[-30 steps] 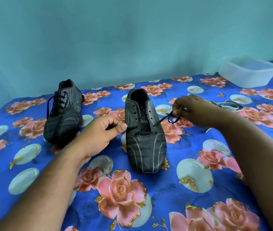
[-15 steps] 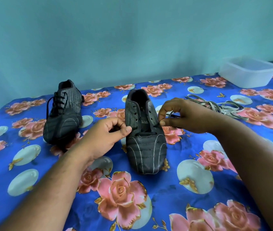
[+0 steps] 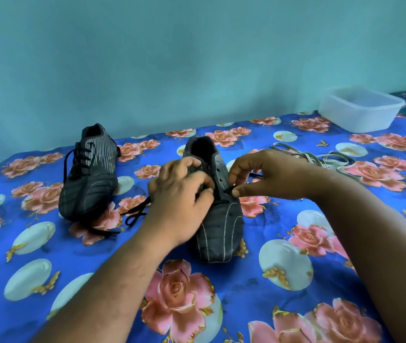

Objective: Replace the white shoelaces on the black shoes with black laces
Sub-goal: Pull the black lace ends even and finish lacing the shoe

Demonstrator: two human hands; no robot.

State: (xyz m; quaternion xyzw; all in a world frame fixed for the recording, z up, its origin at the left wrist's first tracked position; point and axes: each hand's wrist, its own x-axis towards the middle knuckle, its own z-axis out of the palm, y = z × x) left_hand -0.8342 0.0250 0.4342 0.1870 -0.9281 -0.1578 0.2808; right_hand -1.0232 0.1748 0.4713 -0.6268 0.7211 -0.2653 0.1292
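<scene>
In the head view, a black shoe with pale stripes (image 3: pixel 218 219) stands toe toward the camera in the middle of a blue cloth printed with pink roses (image 3: pixel 246 280), and both hands work at its lacing area. The left hand (image 3: pixel 181 206) lies over the shoe's left side, fingers curled onto the eyelet row and tongue; whether it grips the lace or only the shoe's edge cannot be told. The right hand (image 3: pixel 268 177) hovers just right of the shoe, thumb and forefinger pinching the black lace (image 3: pixel 229 190) at an eyelet on the right side. A further stretch of black lace trails on the cloth left of the left hand. The second black shoe (image 3: pixel 89 174), already laced in black, stands well to the left. The white laces (image 3: pixel 325 158) lie heaped behind the right wrist, and a clear plastic tub (image 3: pixel 360 108) sits at the far right corner.
</scene>
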